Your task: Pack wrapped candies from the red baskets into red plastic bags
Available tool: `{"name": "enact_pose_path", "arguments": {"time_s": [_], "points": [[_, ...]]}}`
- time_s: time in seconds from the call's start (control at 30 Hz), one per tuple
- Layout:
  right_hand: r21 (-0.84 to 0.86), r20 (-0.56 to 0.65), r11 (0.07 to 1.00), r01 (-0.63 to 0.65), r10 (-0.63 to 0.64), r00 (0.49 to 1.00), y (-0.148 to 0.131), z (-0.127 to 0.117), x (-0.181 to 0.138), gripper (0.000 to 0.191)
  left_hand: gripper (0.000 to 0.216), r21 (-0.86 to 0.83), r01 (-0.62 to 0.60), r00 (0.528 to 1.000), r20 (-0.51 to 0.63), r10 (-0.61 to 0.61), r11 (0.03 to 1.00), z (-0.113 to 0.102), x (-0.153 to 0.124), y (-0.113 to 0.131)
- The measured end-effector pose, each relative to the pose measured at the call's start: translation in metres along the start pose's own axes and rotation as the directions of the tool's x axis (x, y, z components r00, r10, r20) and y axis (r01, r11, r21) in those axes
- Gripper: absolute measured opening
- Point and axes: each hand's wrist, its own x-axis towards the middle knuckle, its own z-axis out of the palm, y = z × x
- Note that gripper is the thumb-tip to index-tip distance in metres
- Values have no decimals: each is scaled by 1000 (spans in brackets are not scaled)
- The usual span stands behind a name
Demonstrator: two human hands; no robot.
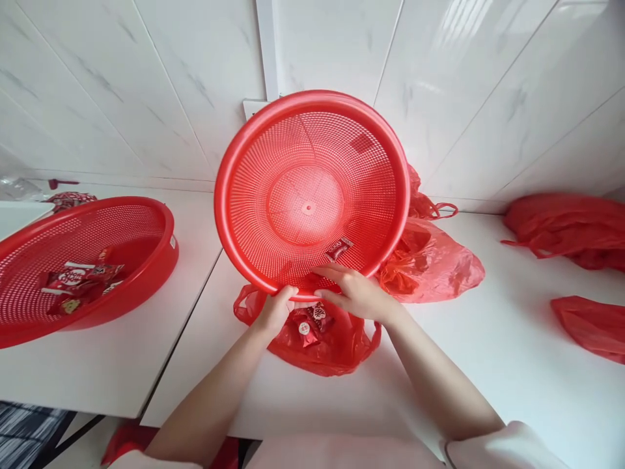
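Observation:
A red mesh plastic basket (312, 140) is tipped up with its mouth facing me. My left hand (277, 314) is closed around its lower rim, thumb on top. My right hand (359, 294) reaches over that rim from the right, its fingers stretched into the basket and the thumb near the edge. One small wrapped candy (338, 247) lies inside, just above my right fingers. Below the rim an opened red plastic bag (336, 361) sits on the white table (439, 384), with a few wrapped candies (307, 332) in it.
To the left stands another red basket (146, 277) holding several wrapped candies (73, 280). A filled red bag (439, 260) sits behind on the right. More red bags (566, 225) and a flat red bag (593, 326) lie at far right. A tiled wall (469, 111) rises behind.

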Motion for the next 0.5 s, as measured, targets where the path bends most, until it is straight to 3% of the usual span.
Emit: {"name": "enact_pose_path", "arguments": {"time_s": [0.07, 0.13, 0.3, 0.4, 0.5], "points": [[100, -37, 995, 12, -9, 999, -3, -1, 1, 34, 20, -11, -23, 999, -27, 23, 1000, -4, 3, 4], [222, -99, 974, -49, 73, 992, -3, -1, 2, 30, 18, -1, -55, 997, -51, 54, 999, -8, 6, 7], [554, -66, 801, -228, 316, 947, 6, -1, 5, 38, 11, 25, -85, 991, -100, 87, 996, -17, 10, 9], [614, -28, 751, -242, 328, 944, 9, 0, 4, 39, 8, 22, -102, 989, -104, 104, 995, -19, 11, 10], [589, -33, 772, -241, 321, 947, 5, 1, 3, 34, 18, 12, -119, 985, -124, 120, 993, -21, 12, 14]]}}
